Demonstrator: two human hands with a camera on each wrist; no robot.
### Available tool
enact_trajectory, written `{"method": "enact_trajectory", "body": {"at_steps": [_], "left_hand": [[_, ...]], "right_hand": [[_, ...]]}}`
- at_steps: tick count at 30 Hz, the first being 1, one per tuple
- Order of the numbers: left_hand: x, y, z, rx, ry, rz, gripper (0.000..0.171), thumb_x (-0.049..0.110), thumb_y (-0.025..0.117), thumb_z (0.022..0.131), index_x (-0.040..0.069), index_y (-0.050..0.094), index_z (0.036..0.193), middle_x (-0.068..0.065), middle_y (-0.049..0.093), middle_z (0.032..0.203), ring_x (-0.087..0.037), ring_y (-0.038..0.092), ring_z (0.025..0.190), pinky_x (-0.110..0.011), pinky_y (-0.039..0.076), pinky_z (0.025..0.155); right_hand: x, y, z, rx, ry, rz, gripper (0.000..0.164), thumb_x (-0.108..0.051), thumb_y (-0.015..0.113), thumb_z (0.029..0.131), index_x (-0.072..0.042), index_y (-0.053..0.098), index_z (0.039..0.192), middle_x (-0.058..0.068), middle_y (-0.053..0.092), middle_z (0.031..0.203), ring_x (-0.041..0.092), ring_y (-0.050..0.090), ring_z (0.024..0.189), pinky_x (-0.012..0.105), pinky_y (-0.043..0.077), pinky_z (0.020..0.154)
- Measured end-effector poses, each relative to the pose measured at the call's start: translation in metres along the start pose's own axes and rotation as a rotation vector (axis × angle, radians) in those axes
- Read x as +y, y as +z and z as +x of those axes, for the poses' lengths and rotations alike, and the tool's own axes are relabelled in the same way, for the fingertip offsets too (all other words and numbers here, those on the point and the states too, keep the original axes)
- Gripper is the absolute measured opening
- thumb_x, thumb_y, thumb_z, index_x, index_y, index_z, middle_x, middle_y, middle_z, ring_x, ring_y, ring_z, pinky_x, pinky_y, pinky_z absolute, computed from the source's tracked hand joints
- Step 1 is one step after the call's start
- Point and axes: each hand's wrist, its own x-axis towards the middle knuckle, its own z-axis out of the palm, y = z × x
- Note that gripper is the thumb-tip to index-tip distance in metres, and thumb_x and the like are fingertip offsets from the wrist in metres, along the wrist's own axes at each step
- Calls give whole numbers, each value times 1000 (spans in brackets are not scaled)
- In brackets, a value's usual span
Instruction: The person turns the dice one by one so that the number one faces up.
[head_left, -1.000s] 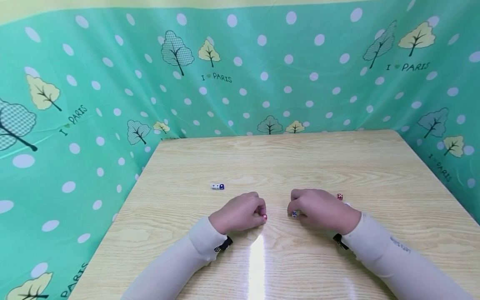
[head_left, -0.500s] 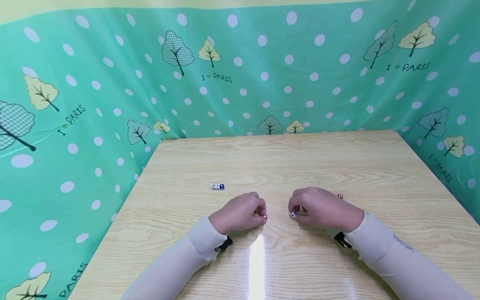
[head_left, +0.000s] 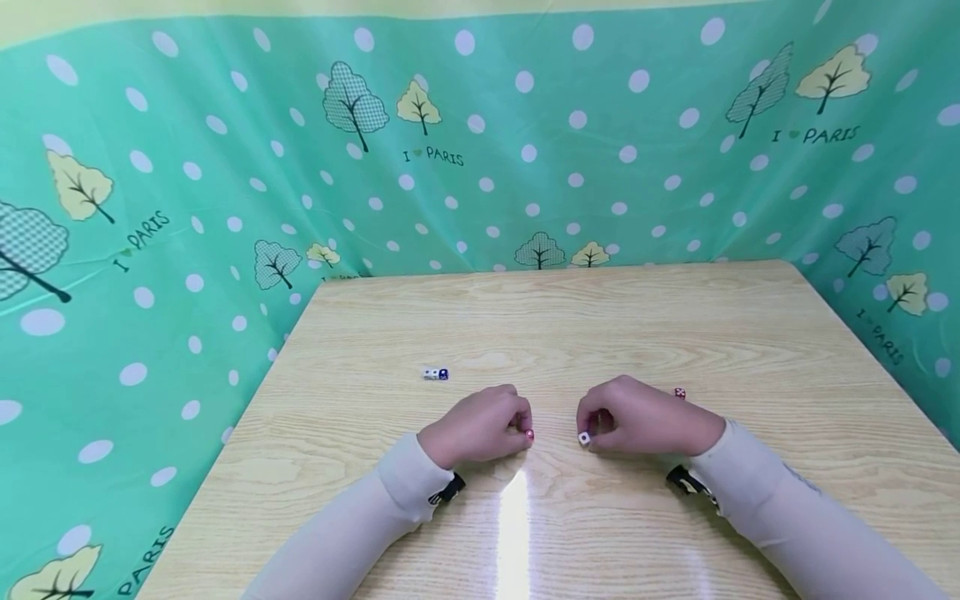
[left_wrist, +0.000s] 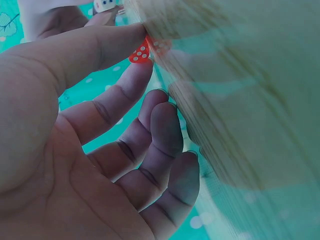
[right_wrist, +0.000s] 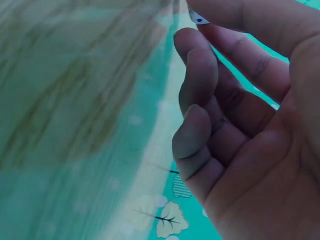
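Between thumb and index finger, my left hand (head_left: 480, 425) pinches a red die (left_wrist: 140, 52) with white pips, right at the tabletop. My right hand (head_left: 645, 417) pinches a white die (head_left: 584, 437) with dark pips, low over the table; the right wrist view shows only a corner of this white die (right_wrist: 198, 18). The hands face each other with a small gap between them. Farther back on the left, white dice (head_left: 430, 374) and a blue die (head_left: 443, 374) stand together in a short row. A second red die (head_left: 680, 393) lies just behind my right wrist, partly covered by it.
The wooden table (head_left: 555, 325) reaches back to a green curtain (head_left: 480, 167) printed with trees and dots, which also hangs along both sides. A bright strip of reflected light (head_left: 513, 533) lies on the tabletop near the front.
My right fingers have turned the white die, so a different face shows, and brought it slightly nearer to me. The left hand with its red die has stayed in place.
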Motion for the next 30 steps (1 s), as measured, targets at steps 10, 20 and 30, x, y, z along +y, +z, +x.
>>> {"method": "enact_trajectory", "body": {"at_steps": [10,20,30], "left_hand": [[0,1,0,7,2,-7,14,30,76,92,28,66,82,7,58,88,-6,51,74,-23,45,65],[0,0,-1,9,1,-10,13,30,76,92,27,66,82,6,59,89,-6,51,75,-23,44,65],[1,0,-1,7,3,-11,14,30,76,92,28,66,82,7,58,88,-6,51,75,-23,44,65]], "right_hand": [[6,1,-1,-23,10,46,15,-7,79,84,-21,74,86,-12,61,77,8,57,72,21,48,65],[8,1,0,-32,39,32,16,-10,79,82,-23,72,86,-12,61,77,10,58,72,22,48,66],[7,1,-2,-17,54,6,18,-11,80,81,-26,72,87,-13,63,80,10,61,75,23,51,68]]}}
